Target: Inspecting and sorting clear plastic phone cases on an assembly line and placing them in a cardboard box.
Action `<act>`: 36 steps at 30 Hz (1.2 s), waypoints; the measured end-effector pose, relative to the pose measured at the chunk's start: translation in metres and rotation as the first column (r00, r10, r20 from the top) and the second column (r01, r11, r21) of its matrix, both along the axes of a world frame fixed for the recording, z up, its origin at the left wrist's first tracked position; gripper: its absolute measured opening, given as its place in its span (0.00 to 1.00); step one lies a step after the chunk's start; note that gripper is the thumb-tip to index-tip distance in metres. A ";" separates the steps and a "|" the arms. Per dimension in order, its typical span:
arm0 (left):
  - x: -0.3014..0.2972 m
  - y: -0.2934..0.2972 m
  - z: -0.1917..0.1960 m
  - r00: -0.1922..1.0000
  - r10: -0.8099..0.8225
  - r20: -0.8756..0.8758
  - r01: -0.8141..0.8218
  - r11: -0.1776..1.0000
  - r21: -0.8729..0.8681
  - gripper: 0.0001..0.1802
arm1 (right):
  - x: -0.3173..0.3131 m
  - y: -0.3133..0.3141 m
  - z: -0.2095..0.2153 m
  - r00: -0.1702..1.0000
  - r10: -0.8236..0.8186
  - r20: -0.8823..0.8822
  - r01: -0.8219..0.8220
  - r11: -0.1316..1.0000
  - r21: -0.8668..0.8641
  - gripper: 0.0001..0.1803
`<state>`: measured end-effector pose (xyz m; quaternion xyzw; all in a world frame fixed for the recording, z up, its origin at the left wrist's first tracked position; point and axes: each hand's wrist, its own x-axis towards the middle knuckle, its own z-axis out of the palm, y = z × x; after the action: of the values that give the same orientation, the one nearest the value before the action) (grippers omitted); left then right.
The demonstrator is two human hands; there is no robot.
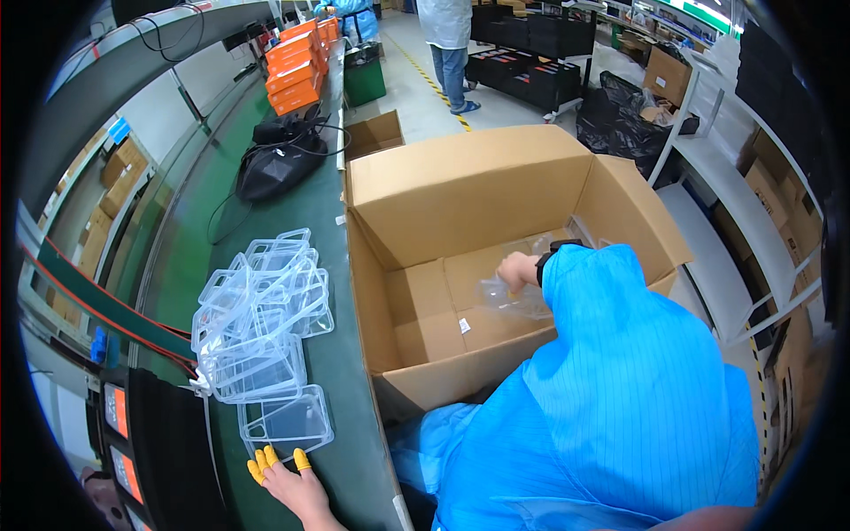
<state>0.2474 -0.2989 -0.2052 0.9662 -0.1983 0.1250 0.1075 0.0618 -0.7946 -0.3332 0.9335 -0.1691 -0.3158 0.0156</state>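
While the right hand was down inside the open carton, the left hand lay toward the near end of the bench, its yellow-capped fingertips at the near rim of the closest clear shell. Those left fingers were spread, and nothing showed pinched between them. The right fingers curled at some clear plastic pieces low in the carton, toward its right wall; whether they gripped one, I could not tell. More shells overlapped in a loose pile just beyond the single one, left of the bench's right edge, alongside which the carton stood.

Good handling, as I judged it, called for a light left touch on the rim alone, so that the plastic neither bent nor skidded into the pile. On the right, staying low and dealing with one piece at a time seemed safest, since such pieces could easily have snagged together. The bench's right edge deserved care too: a stray push could have tipped shells over it.
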 end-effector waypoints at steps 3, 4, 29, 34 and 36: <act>0.001 0.001 -0.002 0.999 -0.012 0.033 0.011 1.000 0.027 0.23 | 0.018 0.010 0.033 0.990 -0.072 0.124 0.075 0.997 -0.022 0.18; 0.001 0.000 -0.001 1.000 -0.002 0.009 0.001 1.000 0.024 0.23 | 0.023 0.013 0.043 0.983 -0.085 0.161 0.090 0.996 -0.023 0.19; -0.003 -0.007 0.007 0.999 0.035 -0.039 -0.037 0.998 -0.047 0.27 | 0.070 0.024 0.244 0.757 -0.146 0.637 -0.064 0.954 0.294 0.22; -0.004 -0.004 0.003 1.000 0.023 -0.012 -0.024 0.999 -0.039 0.27 | 0.076 0.034 0.264 0.713 -0.248 0.656 -0.147 0.862 0.485 0.17; -0.002 -0.004 0.005 1.000 0.026 -0.013 -0.027 0.999 -0.033 0.27 | 0.084 0.029 0.267 0.738 -0.220 0.638 -0.161 0.861 0.483 0.18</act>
<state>0.2450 -0.3029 -0.2000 0.9676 -0.1827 0.1237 0.1230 0.1456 -0.7654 -0.0661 0.9503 -0.0889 0.0101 -0.2983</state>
